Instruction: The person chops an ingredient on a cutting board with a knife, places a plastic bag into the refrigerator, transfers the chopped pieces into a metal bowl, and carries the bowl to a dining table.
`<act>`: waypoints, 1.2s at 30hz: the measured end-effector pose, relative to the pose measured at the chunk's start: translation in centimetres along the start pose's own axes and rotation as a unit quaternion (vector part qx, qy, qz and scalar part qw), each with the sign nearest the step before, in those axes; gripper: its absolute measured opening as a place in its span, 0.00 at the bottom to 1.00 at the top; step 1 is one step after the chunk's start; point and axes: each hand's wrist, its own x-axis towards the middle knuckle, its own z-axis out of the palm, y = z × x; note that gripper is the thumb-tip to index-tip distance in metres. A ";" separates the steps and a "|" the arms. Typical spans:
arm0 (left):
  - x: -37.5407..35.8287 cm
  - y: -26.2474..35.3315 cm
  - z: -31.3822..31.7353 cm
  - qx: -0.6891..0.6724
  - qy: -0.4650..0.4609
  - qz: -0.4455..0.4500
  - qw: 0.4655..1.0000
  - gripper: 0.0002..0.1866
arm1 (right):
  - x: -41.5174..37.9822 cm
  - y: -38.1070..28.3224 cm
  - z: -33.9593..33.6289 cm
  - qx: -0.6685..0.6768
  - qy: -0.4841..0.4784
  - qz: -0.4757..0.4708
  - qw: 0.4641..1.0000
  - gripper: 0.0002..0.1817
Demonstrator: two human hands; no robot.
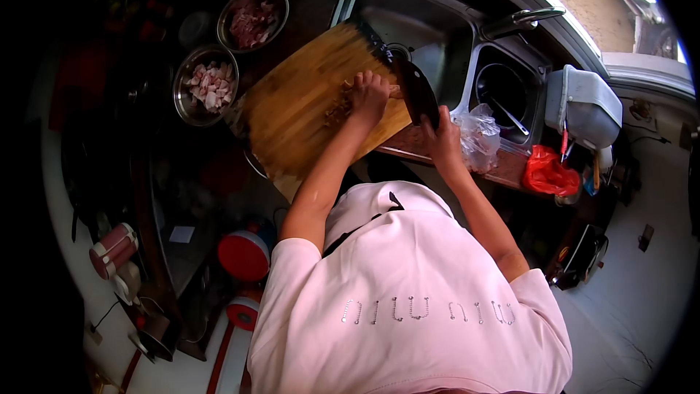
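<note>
A wooden cutting board (292,124) lies slanted in front of me, its far corner reaching over the sink. My left hand (370,95) is on the board with its fingers curled down. Brown chopped bits (338,108) lie against its left side, and a small reddish-brown piece (395,92) pokes out on the right. What the fingers press on is mostly hidden. My right hand (440,137) grips the handle of a dark cleaver (415,91). The broad blade is by the board's right edge, just right of my left hand and apart from it.
Left of the board stand a metal bowl of pale meat chunks (211,86) and a bowl of redder meat (254,20). Beyond is the steel sink (448,29) with its faucet (521,22). A clear plastic bag (479,138) and a red bag (550,173) are at right.
</note>
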 end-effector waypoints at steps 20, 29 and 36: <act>-17.8 -8.0 -6.5 -0.207 0.136 -0.320 0.914 0.10 | -2.1 -2.0 9.0 -0.103 -0.295 -0.115 0.943 0.13; -14.2 -5.9 -5.3 -0.114 0.134 -0.290 0.941 0.14 | 2.0 -2.7 7.3 -0.134 -0.203 -0.076 0.967 0.10; -13.7 -4.6 -3.7 -0.178 0.122 -0.212 0.953 0.12 | 0.4 -5.3 6.2 -0.169 -0.203 -0.124 0.956 0.07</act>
